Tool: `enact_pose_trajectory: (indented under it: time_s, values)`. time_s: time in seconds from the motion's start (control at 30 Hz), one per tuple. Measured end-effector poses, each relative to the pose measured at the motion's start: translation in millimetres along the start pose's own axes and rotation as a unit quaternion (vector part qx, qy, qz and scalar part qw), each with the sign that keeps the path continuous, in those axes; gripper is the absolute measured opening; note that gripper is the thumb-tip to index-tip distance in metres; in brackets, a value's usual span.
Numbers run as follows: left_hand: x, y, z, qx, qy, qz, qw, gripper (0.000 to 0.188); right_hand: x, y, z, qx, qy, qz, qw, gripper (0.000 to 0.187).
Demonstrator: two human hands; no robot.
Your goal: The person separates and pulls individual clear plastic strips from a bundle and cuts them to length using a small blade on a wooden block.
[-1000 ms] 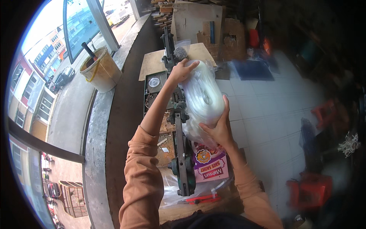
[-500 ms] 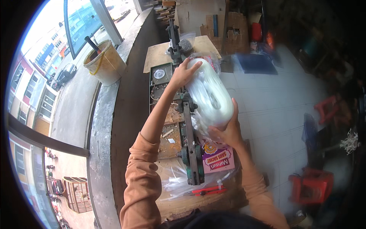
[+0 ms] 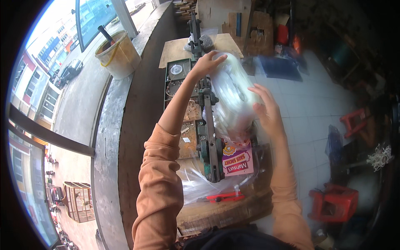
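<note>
A thick oblong roll of translucent plastic film [image 3: 234,81], in a clear bag, leans over the right side of a long metal clamp bar [image 3: 207,96]. My left hand [image 3: 208,64] grips its far end, fingers over the top edge. My right hand [image 3: 268,110] is at the roll's right side with fingers apart; whether they touch it is hard to tell through the blur. Below the roll lies a pink and purple box [image 3: 238,160], partly covered by crumpled clear plastic. Nearer me are loose clear plastic strips [image 3: 193,185] and a red-handled tool [image 3: 225,196].
Left of the bar is a compartmented tray [image 3: 176,70] with small parts. A stained bucket [image 3: 118,56] with a dark handle sticking out stands on the ledge [image 3: 109,133]. Red stools [image 3: 333,203] and blue sheets [image 3: 280,68] are on the tiled floor to the right.
My right hand has left the roll's near end and moved up along its right side, fingers spreading. My left hand stays at the far end. The view has shifted slightly.
</note>
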State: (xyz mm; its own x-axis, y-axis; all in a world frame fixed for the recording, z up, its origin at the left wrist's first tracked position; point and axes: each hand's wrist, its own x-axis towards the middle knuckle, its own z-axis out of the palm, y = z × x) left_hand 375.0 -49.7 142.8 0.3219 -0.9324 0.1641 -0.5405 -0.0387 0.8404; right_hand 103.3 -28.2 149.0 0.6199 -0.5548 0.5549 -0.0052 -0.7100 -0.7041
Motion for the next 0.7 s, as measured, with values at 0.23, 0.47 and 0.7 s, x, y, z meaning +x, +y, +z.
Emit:
enact_pose_trajectory:
  time_s: [0.23, 0.47, 0.7]
  values:
    - [-6.3, -4.1, -0.1, 0.024, 0.014, -0.004, 1.000, 0.076, 24.2, -22.3, -11.9, -0.077, -0.097, 0.073, 0.990, 0.020]
    - [-55.1, 5.7, -2.0, 0.020, -0.046, 0.041, 0.998, 0.074, -10.4, -61.2, -15.9, -0.176, -0.114, 0.087, 0.974, 0.022]
    - [-36.6, 17.6, -20.2, 0.096, -0.162, 0.034, 0.982, 0.086, 0.7, -52.6, -24.3, -0.160, -0.165, 0.081, 0.970, 0.022]
